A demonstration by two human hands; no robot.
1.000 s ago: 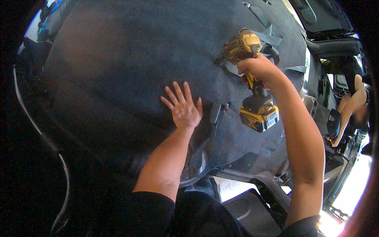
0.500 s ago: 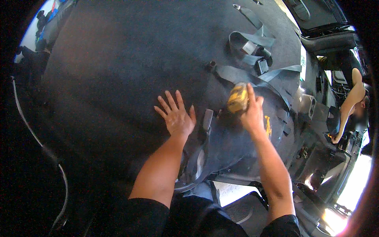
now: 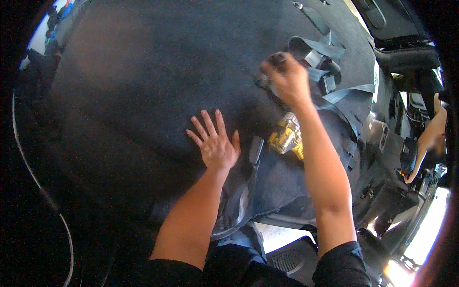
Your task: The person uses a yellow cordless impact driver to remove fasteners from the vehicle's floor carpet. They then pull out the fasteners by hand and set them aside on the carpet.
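Observation:
My left hand lies flat on the dark carpet, fingers spread and holding nothing. Farther off and to the right, my right hand is raised over the carpet, blurred by motion. Its fingers curl around a small dark round piece that I cannot make out. Beside that hand are a dark belt end fitting and grey seat belt webbing. A yellow and black power drill lies on the carpet, partly covered by my right forearm.
Seat belts with buckles lie tangled at the far right. Nearer, another buckle on its strap lies right of my left hand. Vehicle interior trim lines the right. Another person's arm shows at the far right edge.
My right hand has let go of the drill and moved away from me, over to the belt fitting, where its fingers are now curled. My left hand stays flat in place.

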